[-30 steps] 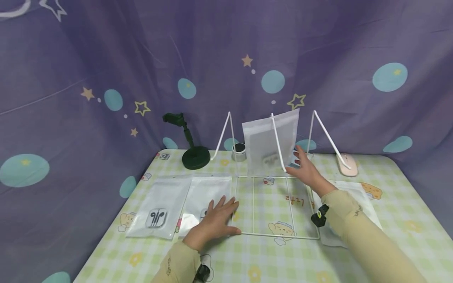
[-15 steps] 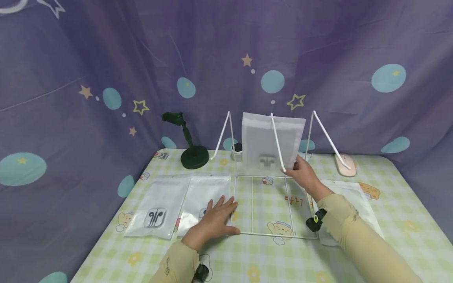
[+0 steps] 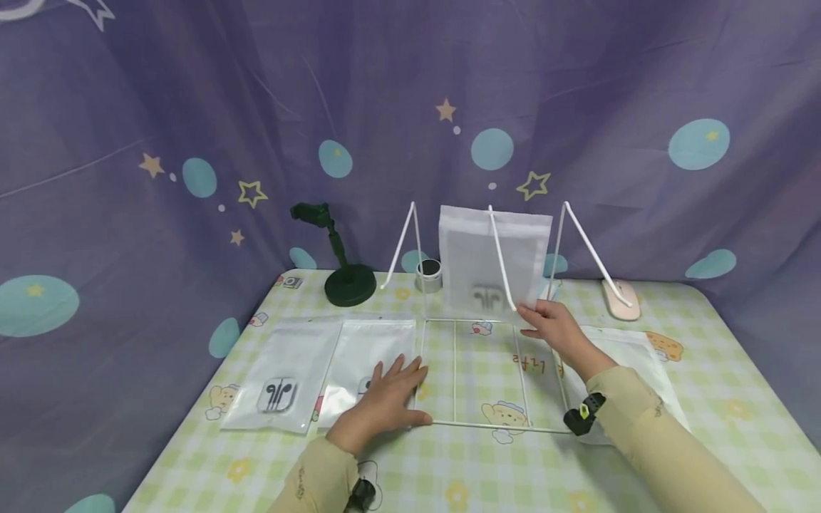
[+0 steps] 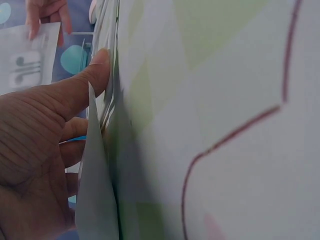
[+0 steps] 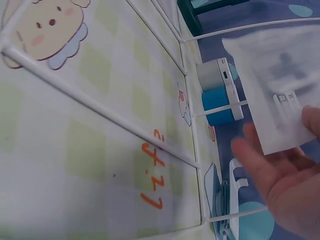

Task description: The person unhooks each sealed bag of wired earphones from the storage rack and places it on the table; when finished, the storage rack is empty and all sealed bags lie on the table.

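Note:
A frosted zip bag with earphones inside (image 3: 471,260) hangs on the middle prong of a white wire display rack (image 3: 481,426). My right hand (image 3: 561,331) is at the bag's lower right corner. In the right wrist view its thumb (image 5: 312,120) touches the bag's face, and the other fingers spread loosely behind the lower edge. My left hand (image 3: 385,402) rests with fingers spread beside the rack's left side, its thumb at the front bar. It lies partly over a second earphone bag (image 3: 375,342). Another earphone bag (image 3: 282,363) lies to the left.
A white bag (image 3: 648,363) lies right of the rack, partly under my right arm. Behind stand a dark phone stand (image 3: 349,285), a small round jar (image 3: 429,276) and a pink mouse (image 3: 621,299). Two outer prongs of the rack point toward me. A purple curtain (image 3: 385,92) backs the table.
The hanging bag swung from a tilt to nearly level on the prong. My right hand slid down to its lower corner, its fingers loosening. My left hand stayed in place.

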